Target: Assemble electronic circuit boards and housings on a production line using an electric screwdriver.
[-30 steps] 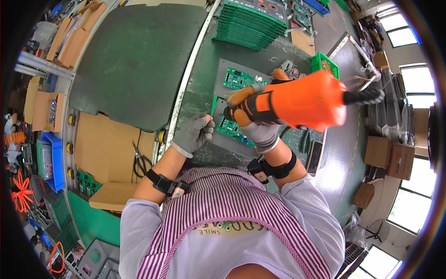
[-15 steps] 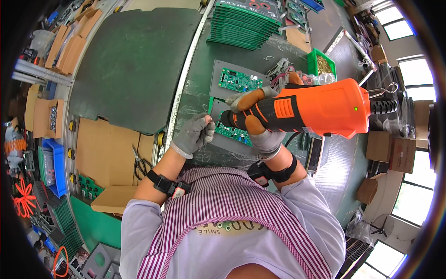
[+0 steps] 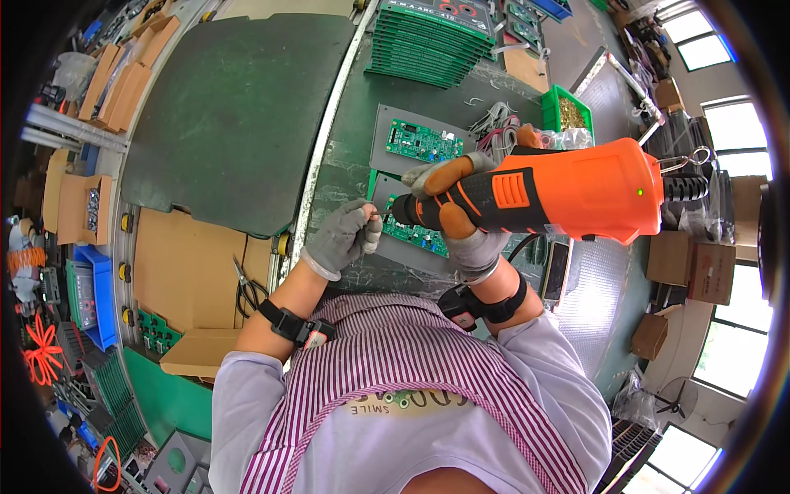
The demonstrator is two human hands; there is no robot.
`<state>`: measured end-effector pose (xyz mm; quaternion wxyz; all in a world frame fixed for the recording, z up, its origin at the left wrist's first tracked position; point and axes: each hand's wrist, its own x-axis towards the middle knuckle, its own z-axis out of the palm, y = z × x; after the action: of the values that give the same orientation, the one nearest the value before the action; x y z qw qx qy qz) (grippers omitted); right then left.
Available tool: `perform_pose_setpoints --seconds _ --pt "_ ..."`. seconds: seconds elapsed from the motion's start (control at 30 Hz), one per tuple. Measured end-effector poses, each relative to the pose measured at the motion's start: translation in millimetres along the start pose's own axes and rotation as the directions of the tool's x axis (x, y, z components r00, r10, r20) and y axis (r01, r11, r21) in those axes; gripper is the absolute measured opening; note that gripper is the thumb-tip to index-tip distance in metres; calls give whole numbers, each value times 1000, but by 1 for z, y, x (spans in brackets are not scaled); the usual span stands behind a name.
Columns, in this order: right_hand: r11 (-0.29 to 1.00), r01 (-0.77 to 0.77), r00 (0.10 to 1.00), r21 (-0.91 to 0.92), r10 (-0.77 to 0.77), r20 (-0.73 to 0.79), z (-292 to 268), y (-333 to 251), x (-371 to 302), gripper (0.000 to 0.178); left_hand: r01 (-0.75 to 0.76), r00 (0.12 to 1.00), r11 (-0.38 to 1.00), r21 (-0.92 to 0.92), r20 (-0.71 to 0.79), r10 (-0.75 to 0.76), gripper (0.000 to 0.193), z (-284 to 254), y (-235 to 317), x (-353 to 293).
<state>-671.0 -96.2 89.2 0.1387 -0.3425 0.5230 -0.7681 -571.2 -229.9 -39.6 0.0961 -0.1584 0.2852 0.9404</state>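
Note:
My right hand (image 3: 469, 210), in a grey and tan glove, is wrapped round an orange and black electric screwdriver (image 3: 576, 191) held level, its nose pointing left. From the nose a thin dark bit (image 3: 384, 213) runs to my left hand (image 3: 341, 237), whose thumb and finger pinch its end. Any screw at that end is too small or hidden to tell. Under the nose lies a green circuit board (image 3: 421, 237) on a grey panel, partly covered by the tool and my right hand. Just beyond, a second circuit board (image 3: 424, 142) rests on another grey panel (image 3: 387, 123).
Stacked green-edged panels (image 3: 428, 49) stand at the far side. Grey cables (image 3: 496, 123) and a green bin of brass-coloured small parts (image 3: 568, 111) sit behind the screwdriver. Left are a dark mat (image 3: 239, 115), cardboard (image 3: 185, 272) and black-handled scissors (image 3: 247, 292).
The screwdriver has shifted slightly to the right, and more of its bit shows between the nose and my left fingers. Both hands keep their grips.

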Motion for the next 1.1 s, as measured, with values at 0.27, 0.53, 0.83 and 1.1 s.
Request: perform_pose_setpoints --seconds 0.27,0.53,0.83,1.1 --pt "1000 -25 977 0 25 -214 -4 -5 -1 13 118 993 967 225 -29 -115 20 5 3 -6" --pt "992 -78 966 -102 50 -253 -5 2 -1 56 -333 813 -178 926 378 444 48 94 48 -4" --pt "992 -88 964 86 106 -242 3 -18 -16 72 -525 828 -164 836 545 132 53 110 61 -7" --pt "965 -40 966 -258 -29 -259 13 -36 -12 7 -270 854 -295 916 370 367 52 118 38 -7"
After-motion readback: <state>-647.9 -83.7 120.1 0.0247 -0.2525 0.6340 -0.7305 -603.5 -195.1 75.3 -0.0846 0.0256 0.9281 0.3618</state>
